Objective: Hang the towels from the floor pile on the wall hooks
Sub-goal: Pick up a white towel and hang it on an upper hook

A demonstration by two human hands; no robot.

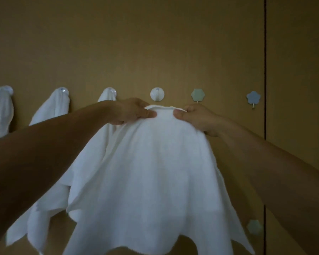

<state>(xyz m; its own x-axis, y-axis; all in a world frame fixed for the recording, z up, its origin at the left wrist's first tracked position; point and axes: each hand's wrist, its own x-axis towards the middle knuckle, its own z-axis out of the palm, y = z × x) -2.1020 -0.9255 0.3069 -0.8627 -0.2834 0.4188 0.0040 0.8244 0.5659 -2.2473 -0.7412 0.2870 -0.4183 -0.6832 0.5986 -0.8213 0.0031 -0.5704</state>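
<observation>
Pinching towel (155,162), left hand (134,111), right hand (193,116) raised.

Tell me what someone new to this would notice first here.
The big white towel fills the centre, pinched at its top edge by the left hand and right hand, just below the round white hook. Left of it, three hung towels drape in a row. To the right, a green hexagon hook and a blue flower hook stand bare.

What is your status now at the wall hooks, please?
Left hand and right hand both pinch white towel at its top edge. Towel just below free round hook, not yet on it. Nothing blocks the hook.
</observation>
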